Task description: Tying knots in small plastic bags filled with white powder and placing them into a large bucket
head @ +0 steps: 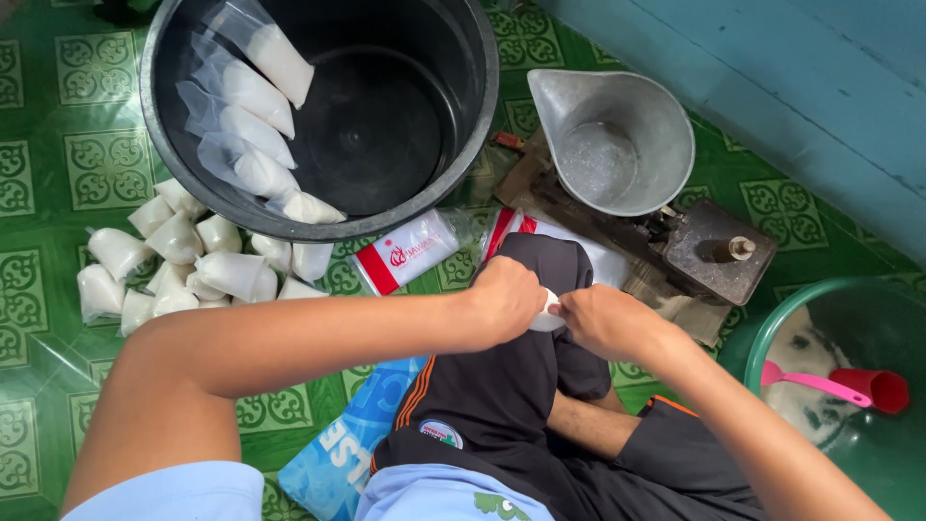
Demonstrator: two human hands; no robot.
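Observation:
My left hand [506, 294] and my right hand [606, 321] meet over my knee, both gripping one small clear bag of white powder [547, 314]; only a sliver of the bag shows between the fingers. I sit on the floor in black shorts [502, 386]. Ahead lies a black plastic tub [318, 106] with several filled bags leaning on its left inner wall. A pile of filled small bags [183, 265] lies on the floor below the tub, to the left of my left arm.
A balance scale [694, 246] with a grey metal scoop pan [612, 140] stands at the right. A green basin [839, 376] holds white powder and a pink and red scoop [839, 386]. A red-and-white packet [405, 253] and a blue sack [338, 453] lie on the green patterned floor.

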